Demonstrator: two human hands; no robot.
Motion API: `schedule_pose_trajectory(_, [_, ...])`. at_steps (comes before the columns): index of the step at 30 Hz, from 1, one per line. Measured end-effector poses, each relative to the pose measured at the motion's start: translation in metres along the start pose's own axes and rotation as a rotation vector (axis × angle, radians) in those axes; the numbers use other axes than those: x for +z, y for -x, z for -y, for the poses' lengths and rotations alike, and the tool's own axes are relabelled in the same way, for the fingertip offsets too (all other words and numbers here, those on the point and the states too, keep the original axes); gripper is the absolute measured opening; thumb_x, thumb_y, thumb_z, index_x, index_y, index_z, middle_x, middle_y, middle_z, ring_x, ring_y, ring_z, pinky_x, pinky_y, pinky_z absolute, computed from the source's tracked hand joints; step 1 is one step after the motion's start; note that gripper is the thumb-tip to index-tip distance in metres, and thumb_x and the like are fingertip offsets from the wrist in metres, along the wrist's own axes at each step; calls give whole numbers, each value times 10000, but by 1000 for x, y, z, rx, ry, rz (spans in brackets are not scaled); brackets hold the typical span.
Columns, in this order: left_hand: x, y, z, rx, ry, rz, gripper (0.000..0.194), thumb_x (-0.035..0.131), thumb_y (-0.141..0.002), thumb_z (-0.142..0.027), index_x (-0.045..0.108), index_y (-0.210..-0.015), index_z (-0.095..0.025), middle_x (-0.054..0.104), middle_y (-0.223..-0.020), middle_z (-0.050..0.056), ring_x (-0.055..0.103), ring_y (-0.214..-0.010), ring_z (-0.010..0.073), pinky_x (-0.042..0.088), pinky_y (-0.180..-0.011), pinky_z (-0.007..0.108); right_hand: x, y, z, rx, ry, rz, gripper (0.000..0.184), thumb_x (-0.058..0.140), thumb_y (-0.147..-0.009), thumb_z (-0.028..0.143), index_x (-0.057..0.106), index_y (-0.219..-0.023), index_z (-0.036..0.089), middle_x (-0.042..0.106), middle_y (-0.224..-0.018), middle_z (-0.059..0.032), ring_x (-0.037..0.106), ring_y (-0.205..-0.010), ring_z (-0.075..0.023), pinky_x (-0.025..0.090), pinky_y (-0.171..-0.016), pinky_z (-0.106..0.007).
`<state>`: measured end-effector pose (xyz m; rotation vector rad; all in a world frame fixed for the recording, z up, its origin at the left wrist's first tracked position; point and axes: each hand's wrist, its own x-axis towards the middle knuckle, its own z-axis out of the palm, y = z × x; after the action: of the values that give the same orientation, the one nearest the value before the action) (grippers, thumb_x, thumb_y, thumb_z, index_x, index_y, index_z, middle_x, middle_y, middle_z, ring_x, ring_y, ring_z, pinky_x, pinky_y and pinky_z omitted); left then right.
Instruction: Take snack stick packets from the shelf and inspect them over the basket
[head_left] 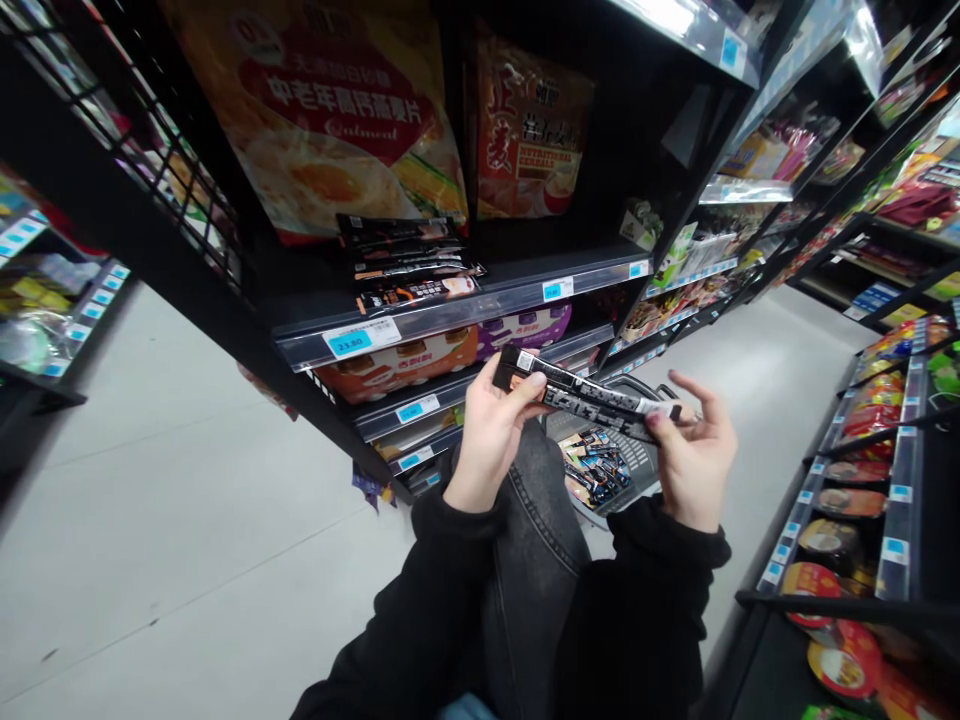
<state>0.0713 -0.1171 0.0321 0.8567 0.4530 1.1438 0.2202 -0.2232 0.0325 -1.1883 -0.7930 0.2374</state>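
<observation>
- Head view: black sachets (592,402) hung slightly tilted above the basket (637,458).
- Left hand (495,418) clasped one end, right hand (694,455) pinched the other, presumably keeping them aligned.
- Similar packets (416,262) lay stacked near the shelf's front edge (480,310), perhaps for reach.

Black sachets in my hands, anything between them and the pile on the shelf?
Nothing visible blocks the way from the black sachets to the pile; only the price strip runs in front, along the shelf.
</observation>
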Motion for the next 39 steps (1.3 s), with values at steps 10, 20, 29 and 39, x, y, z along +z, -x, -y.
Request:
schedule_pose_trajectory(10, [10, 6, 11, 206, -16, -94, 309, 710, -740, -286, 535, -961, -160, 670, -917, 37, 668, -817, 155, 538, -779, 278, 25, 13, 7, 298, 291, 813, 169, 653, -736, 288, 593, -824, 156, 600, -685, 11, 565, -571, -104, 442, -522, -208])
schedule_pose_trajectory(20, [-3, 12, -23, 93, -1008, 463, 406, 504, -904, -339, 515, -1281, -188, 637, -1145, 52, 597, -1025, 226, 431, -894, 307, 28, 8, -3, 355, 184, 766, 255, 658, -736, 390, 587, -677, 151, 618, -615, -12, 596, -566, -139, 509, -580, -271])
schedule_pose_trajectory(29, [13, 22, -10, 85, -1071, 661, 405, 451, -937, -328, 477, -1318, -195, 633, -1139, 43, 604, -961, 210, 416, -811, 269, 15, 1, -7, 92, 4, 221, 202, 737, -709, 269, 659, -864, 166, 684, -848, -22, 625, -761, -130, 499, -695, -240])
schedule_pose_trajectory(39, [-9, 2, -21, -149, -891, 800, 257, 648, -787, -316, 677, -970, -138, 672, -832, 16, 602, -738, 141, 443, -692, 232, 14, -8, -11, -119, -262, -452, 135, 716, -671, 221, 608, -712, 152, 584, -714, 12, 567, -683, -106, 471, -652, -245])
